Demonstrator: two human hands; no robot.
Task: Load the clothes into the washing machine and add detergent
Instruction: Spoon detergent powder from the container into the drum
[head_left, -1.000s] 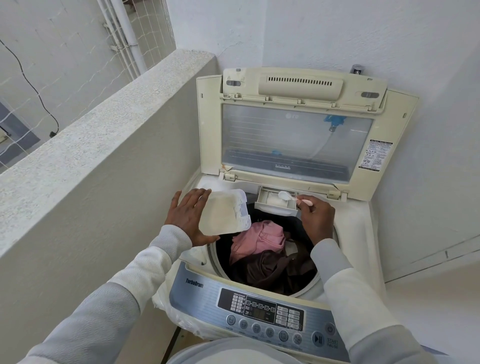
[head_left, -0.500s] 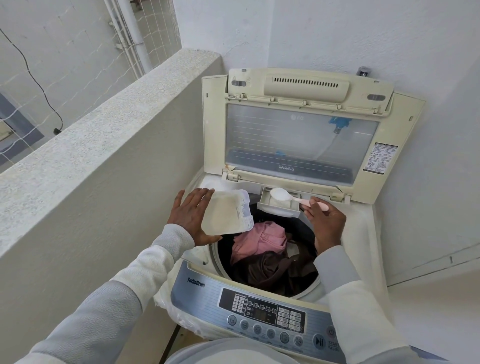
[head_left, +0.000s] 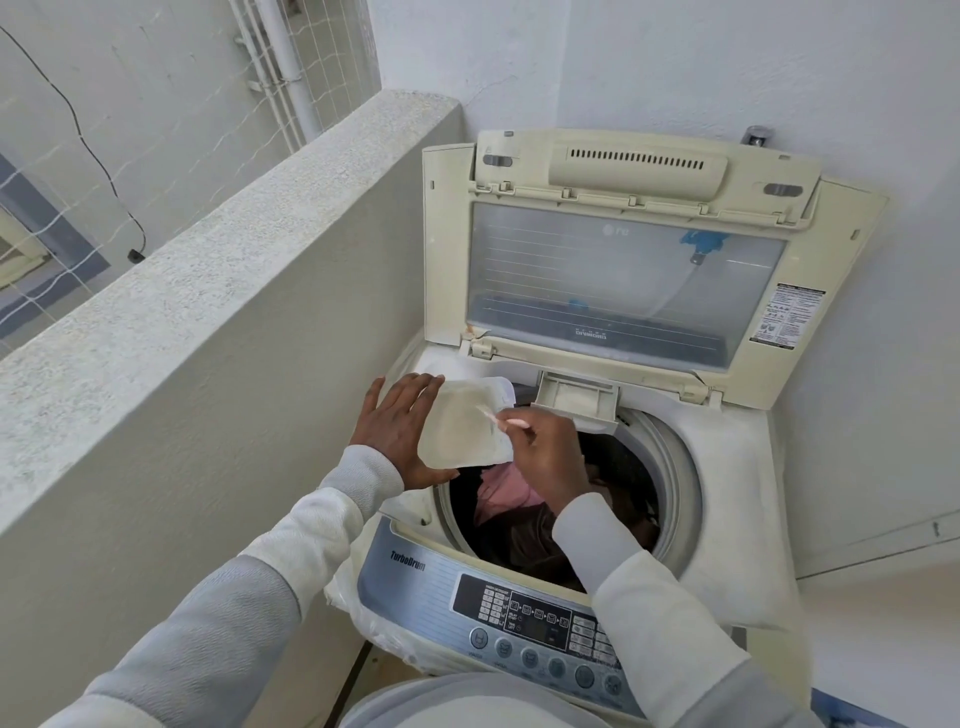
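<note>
A cream top-load washing machine (head_left: 727, 467) stands with its lid (head_left: 623, 270) raised. Pink and brown clothes (head_left: 524, 519) lie in the drum. My left hand (head_left: 400, 431) holds a clear plastic pouch of pale detergent powder (head_left: 462, 426) over the drum's left rim. My right hand (head_left: 545, 452) grips a small pink spoon (head_left: 506, 422) whose bowl end dips into the pouch. The detergent drawer (head_left: 576, 397) is pulled out at the back of the opening.
A rough concrete parapet wall (head_left: 208, 322) runs close along the left. White walls close in behind and on the right. The control panel (head_left: 530, 618) with its buttons faces me at the front. Clear plastic wrap hangs off the machine's left front corner (head_left: 358, 608).
My right hand carried the spoon left from the detergent drawer to the pouch, and its tip is now inside the pouch. My left hand kept the pouch in place.
</note>
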